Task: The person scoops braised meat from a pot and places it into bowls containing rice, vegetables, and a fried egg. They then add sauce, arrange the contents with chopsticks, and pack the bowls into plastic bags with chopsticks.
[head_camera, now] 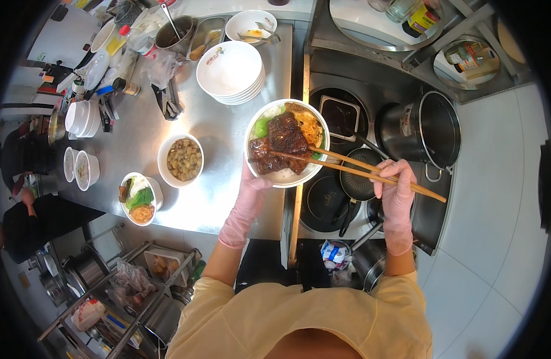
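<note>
My left hand (253, 188), in a pink glove, holds a round white bowl (284, 181) from below, above the counter's right edge. Inside the bowl lie dark glazed meat (288, 134), green vegetable (261, 128), a fried egg (311, 125) and some rice. My right hand (395, 179), gloved in the same pink, grips long wooden chopsticks (351, 166), whose tips touch the meat. To the left on the steel counter stand a white bowl of brown chopped food (184, 159) and a smaller bowl (141, 199) with rice, greens and egg.
A stack of white bowls (230, 69) and a bowl with tongs (250, 28) stand at the counter's back. A small frying pan (360, 172) and a large pot (419, 128) occupy the stove at right. Another person (37, 215) is at far left, beyond a metal rack (136, 309).
</note>
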{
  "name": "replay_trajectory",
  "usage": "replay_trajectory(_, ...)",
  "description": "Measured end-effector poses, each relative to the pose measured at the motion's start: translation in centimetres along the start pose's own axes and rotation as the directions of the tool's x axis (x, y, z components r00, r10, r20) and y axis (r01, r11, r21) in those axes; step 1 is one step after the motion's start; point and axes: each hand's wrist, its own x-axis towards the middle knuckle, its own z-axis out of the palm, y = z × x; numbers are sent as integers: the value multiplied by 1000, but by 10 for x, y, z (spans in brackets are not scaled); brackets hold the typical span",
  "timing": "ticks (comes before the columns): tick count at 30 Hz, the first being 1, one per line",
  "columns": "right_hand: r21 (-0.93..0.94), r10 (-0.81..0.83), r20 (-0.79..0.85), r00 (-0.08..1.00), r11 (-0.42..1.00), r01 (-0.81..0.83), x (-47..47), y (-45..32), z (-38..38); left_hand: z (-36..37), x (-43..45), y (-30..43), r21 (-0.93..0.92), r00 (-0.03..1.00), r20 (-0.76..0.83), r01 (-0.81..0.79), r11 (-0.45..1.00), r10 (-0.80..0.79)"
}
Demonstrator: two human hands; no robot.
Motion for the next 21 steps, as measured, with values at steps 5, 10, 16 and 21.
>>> replay_trajectory(5,306,106,-227,968,951,-33,0,25,5,-2,0,-3,-30,1000,1,-10,1000,10)
replay_trajectory(10,491,337,-281,898,855,-167,3,31,12,-9,2,-7,-46,999,-5,-32,998,32)
replay_trajectory(16,500,457,-347,819,829,-251,9,23,27,-21,1,-4,-30,1000,-25,-5,1000,5)
replay_trajectory(21,480,416,-357,836,850,-218,18,8,37,-25,0,0,-52,999,-48,17,999,-20)
